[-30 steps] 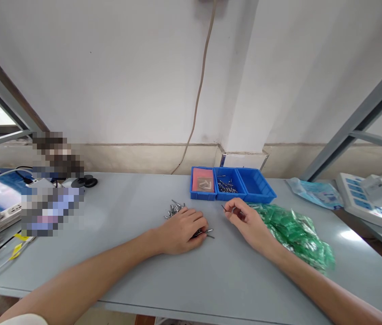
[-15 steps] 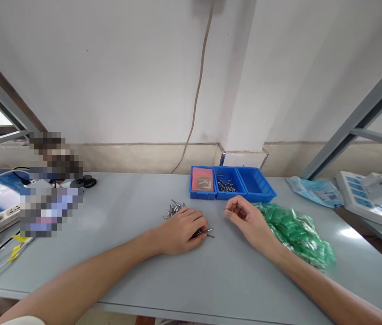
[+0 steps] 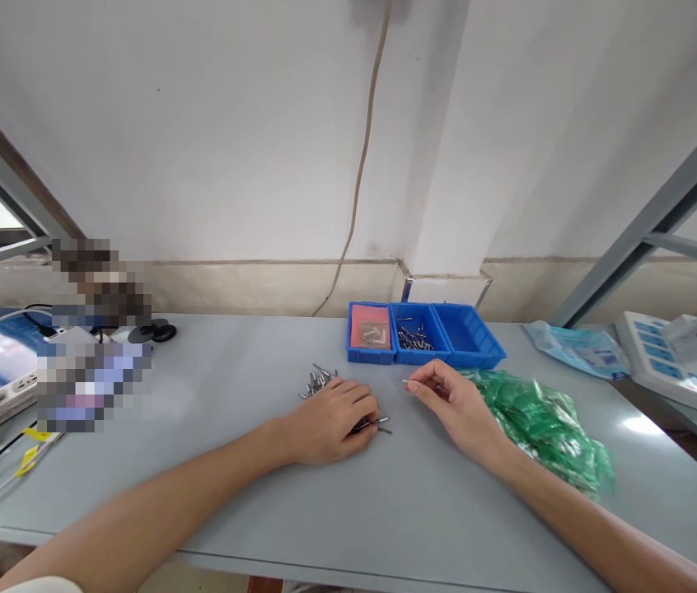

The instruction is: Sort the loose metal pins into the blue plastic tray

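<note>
My left hand (image 3: 336, 420) rests on the table with its fingers curled over some small metal pins (image 3: 381, 421), whose ends stick out by the thumb and fingertips. Behind it lies a loose heap of the same silvery pins (image 3: 317, 380), some with a thicker, rivet-like end. To the right, my right hand (image 3: 444, 395) pinches a single thin metal pin (image 3: 406, 380) between thumb and forefinger, its tip pointing left. More pins (image 3: 413, 338) fill part of the middle blue bin (image 3: 421, 357), just beyond this hand. What lies inside the left palm is hidden.
The left blue bin (image 3: 370, 357) holds a pink piece and a small clear bag; the right bin (image 3: 469, 329) joins the row. A green plastic bag (image 3: 540, 428) lies beside my right forearm. Further right are a blue packet (image 3: 580, 350) and a power strip (image 3: 670, 362). Cables (image 3: 8, 461) run along the left.
The pin now shows out of my right fingertips, where it was barely visible before. My right fingers have shifted slightly left and straightened a little. The left hand has stayed put.
</note>
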A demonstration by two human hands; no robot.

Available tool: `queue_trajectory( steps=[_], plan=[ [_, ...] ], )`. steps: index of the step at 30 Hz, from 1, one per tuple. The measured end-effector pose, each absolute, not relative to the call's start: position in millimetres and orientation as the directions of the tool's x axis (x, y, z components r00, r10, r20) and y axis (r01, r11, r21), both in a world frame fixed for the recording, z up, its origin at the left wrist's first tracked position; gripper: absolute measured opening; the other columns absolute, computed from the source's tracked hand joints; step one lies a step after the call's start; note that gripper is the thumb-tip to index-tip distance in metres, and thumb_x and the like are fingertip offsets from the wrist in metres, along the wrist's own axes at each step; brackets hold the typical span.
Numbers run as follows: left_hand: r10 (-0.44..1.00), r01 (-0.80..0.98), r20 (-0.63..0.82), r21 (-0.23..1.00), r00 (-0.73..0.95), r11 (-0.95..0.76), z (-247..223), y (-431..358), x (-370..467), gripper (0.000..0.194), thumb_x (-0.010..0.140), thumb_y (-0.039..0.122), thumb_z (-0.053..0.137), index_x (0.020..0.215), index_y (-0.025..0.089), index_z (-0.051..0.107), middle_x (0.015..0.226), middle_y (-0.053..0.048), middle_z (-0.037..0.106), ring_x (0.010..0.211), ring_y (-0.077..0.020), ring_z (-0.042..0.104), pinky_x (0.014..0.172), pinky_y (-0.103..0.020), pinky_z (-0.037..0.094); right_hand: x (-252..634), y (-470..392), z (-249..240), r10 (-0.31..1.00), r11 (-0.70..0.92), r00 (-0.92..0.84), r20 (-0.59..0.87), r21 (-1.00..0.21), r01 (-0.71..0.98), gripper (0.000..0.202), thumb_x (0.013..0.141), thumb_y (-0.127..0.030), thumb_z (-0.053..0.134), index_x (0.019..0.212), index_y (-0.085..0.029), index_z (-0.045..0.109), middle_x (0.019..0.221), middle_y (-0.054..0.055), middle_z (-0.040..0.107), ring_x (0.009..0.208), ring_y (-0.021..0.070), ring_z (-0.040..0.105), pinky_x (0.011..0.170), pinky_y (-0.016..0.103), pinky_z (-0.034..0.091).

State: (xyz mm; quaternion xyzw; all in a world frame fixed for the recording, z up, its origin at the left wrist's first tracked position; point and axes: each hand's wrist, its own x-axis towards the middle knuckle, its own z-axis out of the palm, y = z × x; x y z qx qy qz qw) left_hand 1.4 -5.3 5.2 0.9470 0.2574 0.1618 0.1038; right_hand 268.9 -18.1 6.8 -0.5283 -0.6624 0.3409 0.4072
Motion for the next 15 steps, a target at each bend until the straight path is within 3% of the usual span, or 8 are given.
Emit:
queue_trajectory(
  steps=[6,15],
  plan=[
    [0.523,0.454,0.256,0.284,0.813,-0.844,5.0,-5.8,1.9,0.006,0.105,0.026,0.056,0.103,0.021,0.054,0.101,-0.003,0.064,0.093,-0.0208,0.058,0.086,-0.035,0.038,269.0,-19.2,8.2,0.975,0.219,-0.145,0.170,-0.858,0.465,0.031,0.106,-0.050,0.056,0.093,-0.024,0.066,0.089,0.002,0.067,0.080,0.0205,0.058,0.071,0.032,0.046],
    [0.525,0.455,0.256,0.287,0.812,-0.843,5.5,-5.5,1.8,0.006,0.105,0.027,0.055,0.103,0.021,0.055,0.101,-0.003,0.064,0.094,-0.0207,0.058,0.086,-0.035,0.038,268.7,-20.0,12.1,0.974,0.221,-0.160,0.161,-0.842,0.493,0.041,0.110,-0.050,0.047,0.083,-0.023,0.063,0.084,0.001,0.066,0.078,0.0194,0.055,0.073,0.032,0.042]
  ],
)
